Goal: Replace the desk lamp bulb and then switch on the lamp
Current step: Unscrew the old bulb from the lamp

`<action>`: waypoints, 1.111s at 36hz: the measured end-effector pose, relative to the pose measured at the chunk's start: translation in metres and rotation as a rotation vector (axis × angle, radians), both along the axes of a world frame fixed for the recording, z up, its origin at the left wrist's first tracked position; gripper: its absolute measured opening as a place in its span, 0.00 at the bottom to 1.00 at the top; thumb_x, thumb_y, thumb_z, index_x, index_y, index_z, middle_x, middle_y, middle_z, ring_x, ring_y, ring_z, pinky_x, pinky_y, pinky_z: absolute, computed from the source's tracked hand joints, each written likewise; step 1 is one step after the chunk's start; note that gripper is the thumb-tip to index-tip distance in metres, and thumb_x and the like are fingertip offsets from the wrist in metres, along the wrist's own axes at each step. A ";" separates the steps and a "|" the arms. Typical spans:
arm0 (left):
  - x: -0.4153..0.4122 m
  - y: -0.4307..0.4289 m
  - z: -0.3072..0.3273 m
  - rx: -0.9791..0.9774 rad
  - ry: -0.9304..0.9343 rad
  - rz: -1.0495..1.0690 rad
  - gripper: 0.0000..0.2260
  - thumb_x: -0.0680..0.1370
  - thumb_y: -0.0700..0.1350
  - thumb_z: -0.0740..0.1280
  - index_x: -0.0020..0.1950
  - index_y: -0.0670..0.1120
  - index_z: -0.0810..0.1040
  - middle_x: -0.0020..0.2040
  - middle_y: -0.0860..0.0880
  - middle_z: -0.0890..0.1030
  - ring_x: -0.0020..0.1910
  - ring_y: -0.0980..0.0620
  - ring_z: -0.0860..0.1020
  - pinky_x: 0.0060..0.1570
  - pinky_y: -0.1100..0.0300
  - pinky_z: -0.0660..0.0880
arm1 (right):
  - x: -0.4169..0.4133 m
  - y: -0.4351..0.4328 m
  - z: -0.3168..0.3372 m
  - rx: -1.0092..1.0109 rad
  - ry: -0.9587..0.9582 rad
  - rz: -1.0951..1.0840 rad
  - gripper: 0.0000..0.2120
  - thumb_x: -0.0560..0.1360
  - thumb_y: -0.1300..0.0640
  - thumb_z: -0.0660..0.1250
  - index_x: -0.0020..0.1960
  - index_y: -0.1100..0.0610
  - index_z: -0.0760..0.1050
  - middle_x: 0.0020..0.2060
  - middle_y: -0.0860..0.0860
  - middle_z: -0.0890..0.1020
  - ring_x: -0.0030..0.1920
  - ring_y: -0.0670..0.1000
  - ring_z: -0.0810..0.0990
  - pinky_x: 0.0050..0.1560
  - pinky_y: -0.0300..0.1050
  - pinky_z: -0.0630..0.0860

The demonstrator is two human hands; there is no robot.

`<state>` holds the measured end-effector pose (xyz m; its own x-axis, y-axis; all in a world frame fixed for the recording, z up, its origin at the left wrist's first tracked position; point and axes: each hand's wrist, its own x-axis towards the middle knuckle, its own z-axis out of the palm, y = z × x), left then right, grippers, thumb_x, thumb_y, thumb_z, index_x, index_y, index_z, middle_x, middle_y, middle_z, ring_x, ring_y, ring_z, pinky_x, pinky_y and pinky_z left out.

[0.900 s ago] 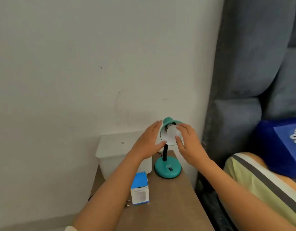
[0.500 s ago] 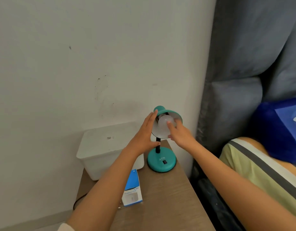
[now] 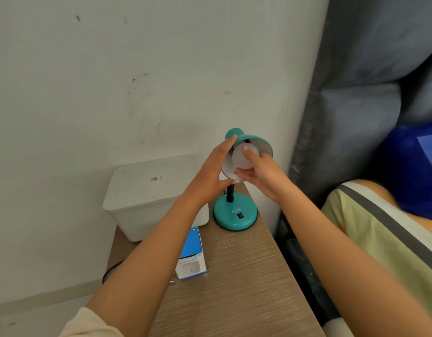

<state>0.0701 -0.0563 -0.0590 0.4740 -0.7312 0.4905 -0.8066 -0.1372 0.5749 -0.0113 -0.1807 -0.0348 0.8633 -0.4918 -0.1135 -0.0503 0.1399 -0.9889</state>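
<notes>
1. Teal desk lamp (image 3: 235, 214) stands at the far right corner of the wooden worktop (image 3: 236, 288), close to the wall; only the head view is given, so everything below is from it.
2. Shade (image 3: 258, 142) is tilted so its open mouth faces the person, which puts the socket within easy reach.
3. Left hand (image 3: 210, 176) lies flat and open against the left side of the shade, fingers reaching up to the cap, thumb under the rim near the neck. Judged a bracing hold, so the shade does not swing while the bulb turns.
4. Right hand (image 3: 261, 170) is closed around the white bulb (image 3: 241, 158): one fingertip on its front, other fingers cupped under it. Bulb sits inside the shade mouth, its base hidden toward the socket (seated or not, cannot tell).
5. Judged step: twisting the bulb in the socket; screwing in or out cannot be told.
6. Blue-and-white bulb box (image 3: 191, 255) stands on the worktop left of the lamp base, near the left forearm, handy for the swap.
7. Black rocker switch (image 3: 240, 216) on the base faces the person, untouched; switching on not yet done.
8. White lidded bin (image 3: 151, 190) sits behind, against the wall, clear of the hands.
</notes>
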 end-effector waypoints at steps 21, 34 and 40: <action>0.001 0.005 0.003 -0.028 0.044 -0.021 0.42 0.70 0.38 0.74 0.73 0.59 0.52 0.71 0.52 0.63 0.67 0.59 0.63 0.67 0.56 0.67 | 0.007 0.010 -0.005 -0.447 -0.123 -0.178 0.27 0.75 0.50 0.65 0.69 0.55 0.60 0.64 0.54 0.70 0.61 0.53 0.72 0.58 0.51 0.77; 0.000 0.005 0.004 -0.018 0.042 -0.015 0.43 0.69 0.36 0.74 0.72 0.59 0.53 0.70 0.52 0.64 0.65 0.60 0.64 0.66 0.56 0.68 | 0.006 0.009 -0.009 -0.428 -0.168 -0.265 0.22 0.76 0.50 0.64 0.67 0.55 0.67 0.62 0.52 0.74 0.60 0.51 0.74 0.52 0.46 0.79; 0.000 0.004 0.003 -0.034 0.044 -0.015 0.41 0.70 0.38 0.74 0.72 0.59 0.54 0.70 0.50 0.65 0.66 0.59 0.65 0.66 0.57 0.68 | 0.003 0.014 -0.010 -0.111 -0.158 -0.176 0.21 0.76 0.47 0.63 0.64 0.56 0.68 0.60 0.55 0.74 0.58 0.55 0.76 0.56 0.51 0.79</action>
<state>0.0703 -0.0518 -0.0559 0.4844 -0.7220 0.4940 -0.7825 -0.1050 0.6137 -0.0080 -0.1671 -0.0451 0.7661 -0.6378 0.0793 0.1216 0.0227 -0.9923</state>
